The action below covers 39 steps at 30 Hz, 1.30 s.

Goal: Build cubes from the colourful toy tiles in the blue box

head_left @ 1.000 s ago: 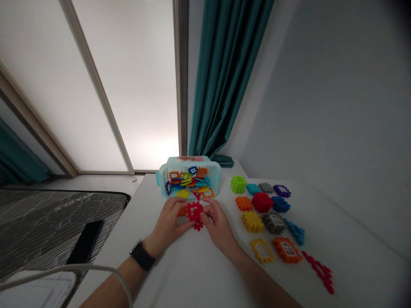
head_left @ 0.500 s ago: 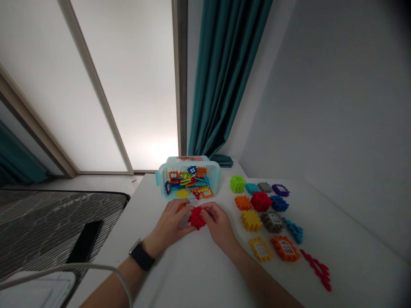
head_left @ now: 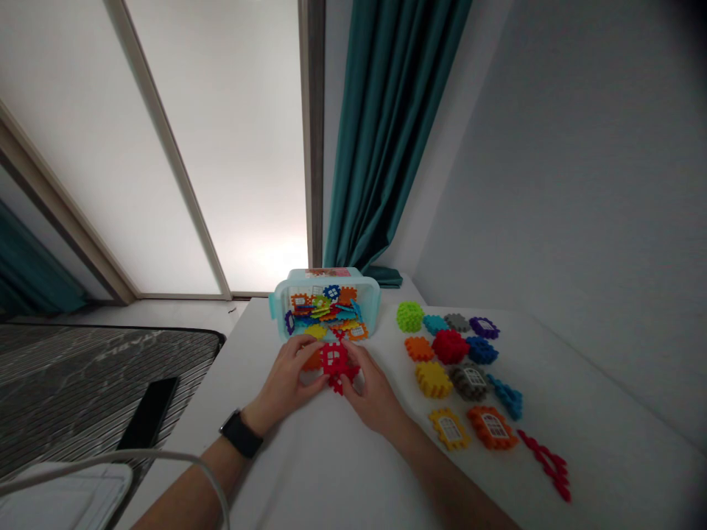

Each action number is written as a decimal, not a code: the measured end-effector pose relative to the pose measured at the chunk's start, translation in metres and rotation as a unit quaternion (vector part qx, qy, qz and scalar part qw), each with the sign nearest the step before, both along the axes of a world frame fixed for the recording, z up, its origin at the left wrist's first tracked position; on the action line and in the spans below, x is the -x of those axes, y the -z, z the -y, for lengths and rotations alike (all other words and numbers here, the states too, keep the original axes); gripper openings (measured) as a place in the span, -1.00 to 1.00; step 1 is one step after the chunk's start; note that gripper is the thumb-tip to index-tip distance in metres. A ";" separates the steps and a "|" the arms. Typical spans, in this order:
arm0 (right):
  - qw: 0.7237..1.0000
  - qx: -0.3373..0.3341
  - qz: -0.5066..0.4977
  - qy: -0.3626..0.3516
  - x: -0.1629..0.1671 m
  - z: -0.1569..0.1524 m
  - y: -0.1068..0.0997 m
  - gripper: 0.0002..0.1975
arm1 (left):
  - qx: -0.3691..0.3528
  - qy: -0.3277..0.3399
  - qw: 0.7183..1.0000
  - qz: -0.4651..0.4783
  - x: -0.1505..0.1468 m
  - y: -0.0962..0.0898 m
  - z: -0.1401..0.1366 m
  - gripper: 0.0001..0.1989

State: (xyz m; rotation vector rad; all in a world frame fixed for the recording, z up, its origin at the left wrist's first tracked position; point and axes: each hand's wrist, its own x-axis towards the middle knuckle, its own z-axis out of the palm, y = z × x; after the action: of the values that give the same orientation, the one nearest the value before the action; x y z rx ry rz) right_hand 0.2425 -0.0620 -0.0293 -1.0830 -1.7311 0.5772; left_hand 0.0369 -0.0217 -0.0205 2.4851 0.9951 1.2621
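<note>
Between my two hands, just in front of the bin, are red toothed building blocks, the upper one with a window pattern. My left hand pinches their left side, with a watch on its wrist. From the right, my right hand grips the same red pieces with thumb and fingers. An orange toothed piece shows behind my left fingers; whether it is touched I cannot tell. The light blue bin lies open toward me, with many coloured pieces in it.
Right of my hands, sorted toothed pieces lie in stacks: a yellow stack, a red cluster, an orange window stack and a long red strip. A white cable crosses the lower left. A wall borders the right side.
The red pieces have turned so that a window face shows toward me, and sit slightly higher. Both hands have closed in around them.
</note>
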 end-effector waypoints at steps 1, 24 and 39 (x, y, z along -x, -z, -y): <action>1.000 0.000 0.007 0.000 0.000 -0.001 0.000 -0.37 | 0.000 0.000 1.000 0.002 0.000 0.000 0.000 -0.49; 0.999 -0.028 0.043 0.010 -0.006 0.001 -0.005 -0.36 | 0.007 -0.001 1.000 0.006 0.000 -0.003 0.002 -0.51; 0.988 -0.120 0.092 -0.008 -0.009 0.000 -0.015 -0.58 | 0.059 0.042 0.995 0.065 -0.002 -0.010 0.008 -0.58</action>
State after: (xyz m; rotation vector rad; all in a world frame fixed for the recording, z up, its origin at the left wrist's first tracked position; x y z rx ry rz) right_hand 0.2516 -0.0622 -0.0147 -0.9761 -1.9145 0.2736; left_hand 0.0386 -0.0293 -0.0103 2.3001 0.8968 1.2815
